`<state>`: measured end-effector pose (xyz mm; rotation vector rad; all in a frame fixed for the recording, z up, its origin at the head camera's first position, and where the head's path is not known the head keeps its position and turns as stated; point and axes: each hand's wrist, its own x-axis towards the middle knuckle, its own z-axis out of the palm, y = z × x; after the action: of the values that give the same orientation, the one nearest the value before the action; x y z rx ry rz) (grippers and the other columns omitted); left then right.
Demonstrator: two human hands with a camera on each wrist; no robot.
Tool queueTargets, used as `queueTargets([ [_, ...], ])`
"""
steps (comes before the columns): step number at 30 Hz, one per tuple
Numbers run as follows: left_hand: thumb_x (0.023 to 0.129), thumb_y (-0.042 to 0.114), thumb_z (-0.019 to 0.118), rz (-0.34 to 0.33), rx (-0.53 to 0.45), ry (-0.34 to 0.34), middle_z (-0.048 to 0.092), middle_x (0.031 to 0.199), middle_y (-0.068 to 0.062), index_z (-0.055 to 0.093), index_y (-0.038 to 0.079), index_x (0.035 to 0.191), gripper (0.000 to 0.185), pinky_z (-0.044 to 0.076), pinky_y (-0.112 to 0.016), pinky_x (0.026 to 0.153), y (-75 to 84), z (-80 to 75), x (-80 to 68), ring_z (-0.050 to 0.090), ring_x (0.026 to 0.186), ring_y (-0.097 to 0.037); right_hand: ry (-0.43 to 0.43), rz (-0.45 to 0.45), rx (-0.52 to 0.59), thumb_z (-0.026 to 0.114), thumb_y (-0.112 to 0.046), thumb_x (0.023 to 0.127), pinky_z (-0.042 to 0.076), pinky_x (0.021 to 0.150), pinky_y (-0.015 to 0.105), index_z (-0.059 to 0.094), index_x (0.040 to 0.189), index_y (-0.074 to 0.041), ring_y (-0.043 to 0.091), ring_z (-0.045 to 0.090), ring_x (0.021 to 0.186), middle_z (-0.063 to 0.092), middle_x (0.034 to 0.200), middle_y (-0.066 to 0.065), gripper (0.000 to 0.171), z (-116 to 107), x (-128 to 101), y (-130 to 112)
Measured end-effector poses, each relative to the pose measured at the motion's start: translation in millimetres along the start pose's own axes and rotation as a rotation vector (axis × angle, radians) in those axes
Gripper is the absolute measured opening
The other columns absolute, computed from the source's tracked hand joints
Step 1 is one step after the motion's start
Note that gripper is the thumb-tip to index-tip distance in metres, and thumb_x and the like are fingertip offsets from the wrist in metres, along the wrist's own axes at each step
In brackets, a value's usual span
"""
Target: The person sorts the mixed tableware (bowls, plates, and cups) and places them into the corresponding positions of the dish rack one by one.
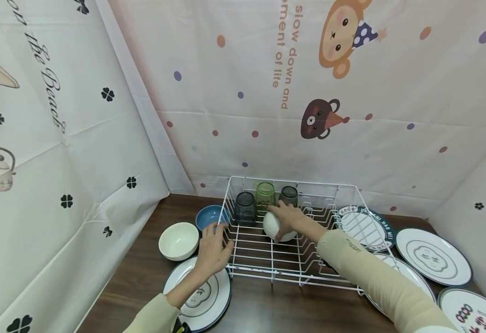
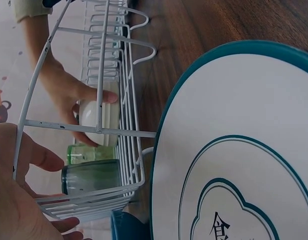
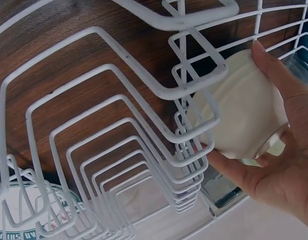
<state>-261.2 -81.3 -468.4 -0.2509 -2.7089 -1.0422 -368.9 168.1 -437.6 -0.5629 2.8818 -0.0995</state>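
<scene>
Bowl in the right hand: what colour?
Plain cream-white bowl, seen best in the right wrist view.

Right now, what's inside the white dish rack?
Inside the dish rack: three tumblers along the back, grey, green and dark, plus a white bowl gripped by the right hand. That hand hides part of the bowl.

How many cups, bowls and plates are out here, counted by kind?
Cups in the rack: 3, grey, green, dark.
Bowls: 3, blue, cream, white bowl in the right hand.
Plates: 5, one under the left hand.
Total: 11.
</scene>
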Motion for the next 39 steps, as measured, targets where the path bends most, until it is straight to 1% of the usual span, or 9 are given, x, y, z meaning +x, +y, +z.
queueTargets([
  [5, 0.094, 0.015, 0.062, -0.018, -0.009, -0.006, 0.047, 0.144, -0.030, 0.058, -0.001, 0.135, 0.044, 0.036, -0.066, 0.110, 1.0, 2.8, -2.3, 0.038, 0.139, -0.046, 0.000, -0.001, -0.012, 0.097, -0.043, 0.063, 0.055, 0.087, 0.061, 0.045, 0.152, -0.019, 0.049, 0.055, 0.120, 0.046, 0.143, 0.023, 0.106, -2.0, -8.1, 1.6],
  [10, 0.095, 0.018, 0.062, -0.006, -0.008, 0.001, 0.048, 0.144, -0.030, 0.057, -0.002, 0.135, 0.045, 0.036, -0.066, 0.110, 1.6, 4.7, -1.5, 0.039, 0.138, -0.047, 0.032, -0.004, -0.039, 0.090, -0.046, 0.073, 0.056, 0.084, 0.060, 0.047, 0.151, -0.015, 0.049, 0.060, 0.116, 0.046, 0.145, 0.027, 0.094, -25.8, -24.3, 14.9],
  [14, 0.096, 0.019, 0.062, -0.007, -0.007, 0.011, 0.048, 0.143, -0.030, 0.057, -0.003, 0.135, 0.045, 0.034, -0.067, 0.111, -0.5, 1.5, -1.3, 0.039, 0.138, -0.048, 0.154, 0.012, -0.042, 0.078, -0.036, 0.088, 0.058, 0.078, 0.056, 0.053, 0.146, -0.008, 0.046, 0.063, 0.113, 0.050, 0.143, 0.029, 0.068, -44.8, -41.1, 36.4],
  [17, 0.096, 0.021, 0.062, -0.016, 0.003, 0.015, 0.048, 0.142, -0.029, 0.057, -0.002, 0.135, 0.046, 0.034, -0.068, 0.111, -2.7, -1.9, -1.7, 0.040, 0.138, -0.048, 0.266, 0.035, -0.034, 0.073, -0.025, 0.092, 0.059, 0.070, 0.052, 0.057, 0.139, -0.002, 0.046, 0.065, 0.105, 0.055, 0.133, 0.031, 0.054, -47.7, -55.2, 57.4],
  [19, 0.096, 0.021, 0.062, -0.024, 0.006, 0.017, 0.049, 0.142, -0.029, 0.056, -0.002, 0.135, 0.047, 0.034, -0.068, 0.111, -4.2, -4.0, -1.7, 0.040, 0.138, -0.048, 0.319, 0.065, -0.032, 0.071, -0.022, 0.092, 0.058, 0.064, 0.050, 0.059, 0.135, -0.001, 0.043, 0.065, 0.097, 0.057, 0.126, 0.030, 0.049, -45.2, -64.8, 72.8],
  [24, 0.096, 0.022, 0.063, -0.035, 0.001, 0.023, 0.049, 0.142, -0.028, 0.053, -0.002, 0.138, 0.050, 0.033, -0.067, 0.112, -7.7, -8.2, 0.1, 0.040, 0.138, -0.047, 0.363, 0.147, -0.069, 0.067, -0.017, 0.092, 0.052, 0.053, 0.046, 0.061, 0.128, 0.004, 0.036, 0.063, 0.079, 0.057, 0.109, 0.030, 0.042, -35.8, -93.5, 110.1],
  [29, 0.095, 0.022, 0.063, -0.043, -0.014, 0.042, 0.048, 0.142, -0.029, 0.051, -0.004, 0.139, 0.052, 0.034, -0.067, 0.110, -9.5, -11.9, 0.7, 0.040, 0.137, -0.047, 0.374, 0.198, -0.067, 0.067, -0.015, 0.091, 0.050, 0.050, 0.043, 0.059, 0.124, 0.011, 0.034, 0.060, 0.069, 0.055, 0.106, 0.033, 0.043, -23.8, -118.4, 140.7],
  [35, 0.096, 0.020, 0.062, -0.029, -0.042, 0.031, 0.045, 0.145, -0.031, 0.044, -0.005, 0.145, 0.057, 0.033, -0.068, 0.109, -6.3, -10.1, 0.7, 0.038, 0.138, -0.048, 0.395, 0.256, 0.001, 0.060, -0.013, 0.096, 0.053, 0.054, 0.048, 0.050, 0.124, 0.020, 0.040, 0.063, 0.068, 0.058, 0.103, 0.039, 0.044, -1.1, -141.0, 166.4],
  [39, 0.099, 0.020, 0.058, 0.016, -0.063, -0.002, 0.043, 0.146, -0.034, 0.038, -0.007, 0.148, 0.059, 0.032, -0.071, 0.106, 0.0, -6.1, 2.3, 0.037, 0.136, -0.052, 0.429, 0.248, 0.084, 0.048, -0.009, 0.102, 0.047, 0.048, 0.041, 0.041, 0.132, 0.021, 0.029, 0.060, 0.057, 0.063, 0.082, 0.031, 0.043, 16.5, -157.9, 176.6],
])
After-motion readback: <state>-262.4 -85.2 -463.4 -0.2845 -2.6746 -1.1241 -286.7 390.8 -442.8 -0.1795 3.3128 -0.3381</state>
